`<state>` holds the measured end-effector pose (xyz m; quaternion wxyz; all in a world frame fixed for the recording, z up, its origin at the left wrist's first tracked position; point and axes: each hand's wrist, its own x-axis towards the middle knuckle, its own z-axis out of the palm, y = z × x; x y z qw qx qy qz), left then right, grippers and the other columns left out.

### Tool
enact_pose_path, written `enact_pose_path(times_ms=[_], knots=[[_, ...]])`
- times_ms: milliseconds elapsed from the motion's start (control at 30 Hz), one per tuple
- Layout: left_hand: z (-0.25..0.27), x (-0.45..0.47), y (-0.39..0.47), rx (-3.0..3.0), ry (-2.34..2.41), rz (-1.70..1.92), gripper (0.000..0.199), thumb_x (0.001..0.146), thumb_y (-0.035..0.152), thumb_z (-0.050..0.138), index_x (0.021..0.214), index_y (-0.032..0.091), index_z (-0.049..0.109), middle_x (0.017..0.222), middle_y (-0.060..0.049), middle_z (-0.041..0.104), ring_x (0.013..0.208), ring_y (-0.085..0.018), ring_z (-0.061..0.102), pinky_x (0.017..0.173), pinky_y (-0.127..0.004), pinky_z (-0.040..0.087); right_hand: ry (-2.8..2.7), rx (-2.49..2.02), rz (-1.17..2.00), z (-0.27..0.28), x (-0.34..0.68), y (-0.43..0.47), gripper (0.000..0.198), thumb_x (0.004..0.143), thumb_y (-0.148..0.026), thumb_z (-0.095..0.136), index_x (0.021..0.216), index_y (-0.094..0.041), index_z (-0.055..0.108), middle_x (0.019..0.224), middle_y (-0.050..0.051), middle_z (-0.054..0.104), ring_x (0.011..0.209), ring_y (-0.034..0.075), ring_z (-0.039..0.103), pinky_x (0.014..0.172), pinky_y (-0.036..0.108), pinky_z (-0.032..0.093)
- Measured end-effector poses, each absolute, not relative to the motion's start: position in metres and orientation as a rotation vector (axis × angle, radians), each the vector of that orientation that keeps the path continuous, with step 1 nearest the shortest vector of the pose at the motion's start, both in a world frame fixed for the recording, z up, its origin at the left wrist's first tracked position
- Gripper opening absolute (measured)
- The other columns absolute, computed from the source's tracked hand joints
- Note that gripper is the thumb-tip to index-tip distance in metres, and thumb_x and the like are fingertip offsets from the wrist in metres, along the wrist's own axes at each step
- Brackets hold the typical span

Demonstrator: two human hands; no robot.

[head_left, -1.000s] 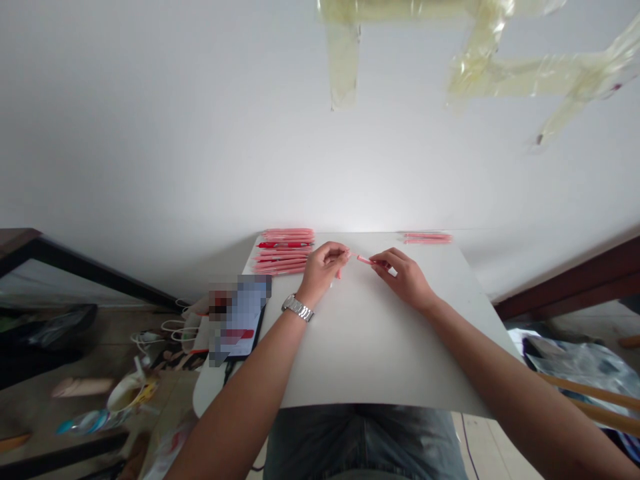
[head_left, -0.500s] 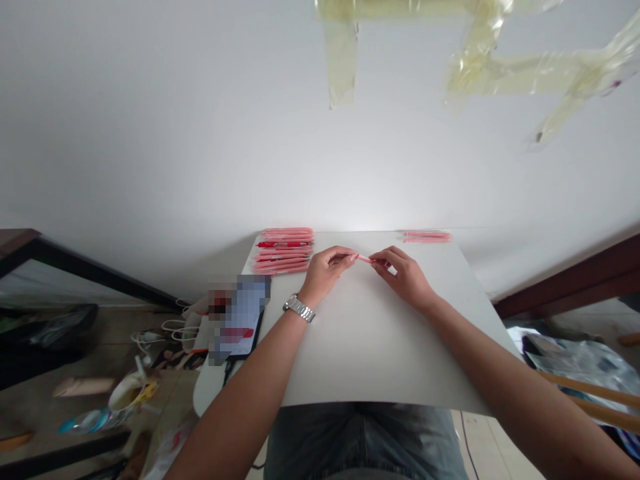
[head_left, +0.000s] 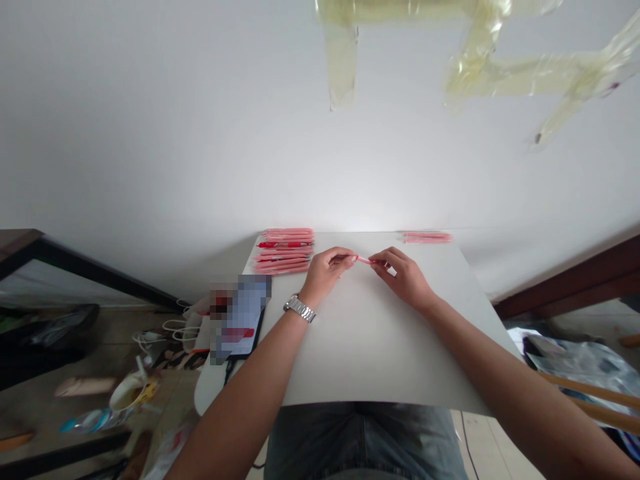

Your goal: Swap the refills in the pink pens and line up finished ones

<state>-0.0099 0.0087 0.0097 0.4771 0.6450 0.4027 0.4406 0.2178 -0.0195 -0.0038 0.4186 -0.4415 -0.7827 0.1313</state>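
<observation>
Between my two hands, above the far middle of the white table, is a slim pinkish-red pen. My left hand, with a metal-band watch on the wrist, pinches its left end. The other end sits in the fingertips of my right hand; both hands partly hide the pen. To the left of my left hand lies a row of several pink-sleeved pens, with a brighter red pen among them. Beyond my right hand, a small group of pink pens lies near the table's back edge.
A phone, blurred out, lies at the table's left edge with a cable below it. The wall rises right behind the table and carries yellowed tape. A cup and a bottle are low on the left.
</observation>
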Motion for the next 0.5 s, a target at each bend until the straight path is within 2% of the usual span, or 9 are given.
enact_pose_path(times_ms=[133,500], knots=[[0.0076,-0.0099,0.0095,1.561,0.977,1.07,0.035,0.088,0.049,0.073,0.101,0.017,0.075,0.087,-0.006,0.073,0.074,-0.014,0.063,0.055,-0.021,0.047,-1.963,-1.11,0.329,-0.0041,0.2177,-0.0191,0.016,0.102,-0.031,0.058,0.111,-0.024,0.07,0.095,0.006,0.066,0.081,0.018,0.064,0.075,0.034,0.054],[0.0073,-0.0102,0.0098,1.563,0.974,1.074,0.034,0.087,0.049,0.074,0.097,0.017,0.074,0.084,-0.005,0.071,0.069,-0.012,0.06,0.054,-0.021,0.046,-1.961,-1.102,0.337,-0.0048,0.217,-0.0194,0.017,0.103,-0.032,0.058,0.111,-0.024,0.07,0.097,0.007,0.066,0.081,0.019,0.065,0.075,0.034,0.055]])
